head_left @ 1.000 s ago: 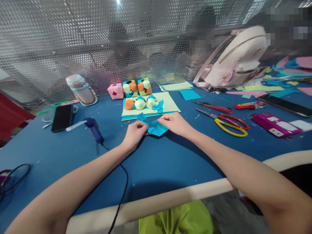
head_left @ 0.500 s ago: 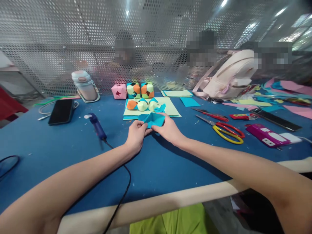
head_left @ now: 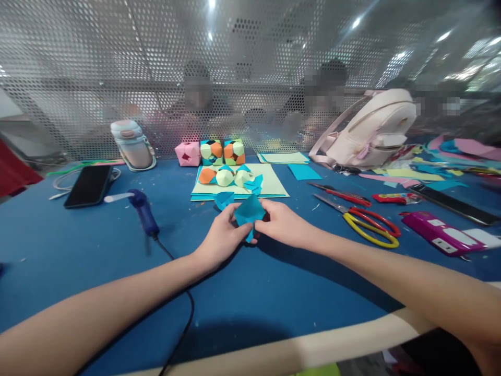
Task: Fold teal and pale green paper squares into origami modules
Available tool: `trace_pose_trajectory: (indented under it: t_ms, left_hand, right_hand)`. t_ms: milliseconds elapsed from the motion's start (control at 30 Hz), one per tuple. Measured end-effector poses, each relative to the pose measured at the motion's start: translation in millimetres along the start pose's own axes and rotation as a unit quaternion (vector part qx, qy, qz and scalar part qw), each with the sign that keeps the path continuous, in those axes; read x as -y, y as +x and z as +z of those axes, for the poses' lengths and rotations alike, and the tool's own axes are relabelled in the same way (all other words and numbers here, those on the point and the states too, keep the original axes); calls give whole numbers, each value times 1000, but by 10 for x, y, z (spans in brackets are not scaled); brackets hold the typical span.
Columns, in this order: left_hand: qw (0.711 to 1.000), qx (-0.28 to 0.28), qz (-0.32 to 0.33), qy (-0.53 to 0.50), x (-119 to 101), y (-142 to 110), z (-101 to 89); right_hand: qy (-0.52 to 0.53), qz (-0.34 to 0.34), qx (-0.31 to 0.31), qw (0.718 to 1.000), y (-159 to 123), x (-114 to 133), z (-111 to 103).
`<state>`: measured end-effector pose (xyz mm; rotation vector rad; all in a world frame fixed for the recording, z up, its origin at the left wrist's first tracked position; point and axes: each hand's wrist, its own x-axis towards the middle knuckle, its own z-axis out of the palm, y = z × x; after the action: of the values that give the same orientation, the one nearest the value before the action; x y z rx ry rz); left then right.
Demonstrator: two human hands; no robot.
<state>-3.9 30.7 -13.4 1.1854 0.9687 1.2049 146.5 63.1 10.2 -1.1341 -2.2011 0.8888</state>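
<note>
A piece of folded blue paper [head_left: 249, 210] is held up between my two hands over the near side of the paper stack. My left hand [head_left: 224, 233] pinches its left side, thumb across the front. On the other side, the fingers of my right hand [head_left: 284, 223] are closed on its right edge. Another folded blue piece [head_left: 224, 199] shows just beyond my left hand. Behind, a light-green and blue paper stack [head_left: 274, 183] carries orange, pale-green and blue folded pieces [head_left: 225, 176]. My fingertips behind the paper are partly hidden.
A blue glue gun [head_left: 144, 213] lies left with its cord running to the front edge. Scissors [head_left: 366, 222], a purple power strip [head_left: 438, 232] and a white backpack [head_left: 371, 128] are on the right. Folded paper cubes [head_left: 211, 152], a bottle [head_left: 132, 145] and a phone [head_left: 89, 185] sit farther back.
The blue paper, stretched out between my hands earlier, now stands upright and more compact between them. My hands have come closer together. The camera view has shifted slightly.
</note>
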Motion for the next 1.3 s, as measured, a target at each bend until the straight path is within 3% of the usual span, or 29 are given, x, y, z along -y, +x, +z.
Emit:
trace_pose_trajectory:
  t_ms: [100, 233, 467, 667, 833, 1067, 1300]
  left_hand:
    - [1000, -11, -5, 7, -10, 1, 4]
    - [998, 4, -57, -14, -16, -2, 11]
    - [990, 29, -137, -31, -28, -79, 74]
    - [990, 39, -134, -13, -15, -78, 72]
    - [990, 59, -125, -4, -7, -94, 74]
    - [983, 43, -150, -101, -13, -107, 73]
    - [982, 60, -147, -102, -53, -88, 86]
  right_hand:
    - [29, -14, -15, 999, -58, 13, 8]
    - [18, -82, -107, 991, -63, -69, 10]
    - [-11, -181, -187, 966, -82, -199, 70]
    - [-32, -308, -182, 933, -146, -262, 78]
    - [-53, -312, -190, 929, -149, -296, 98]
    - [-94, -328, -187, 921, -166, -304, 95]
    - [-119, -363, -172, 908, -188, -324, 77]
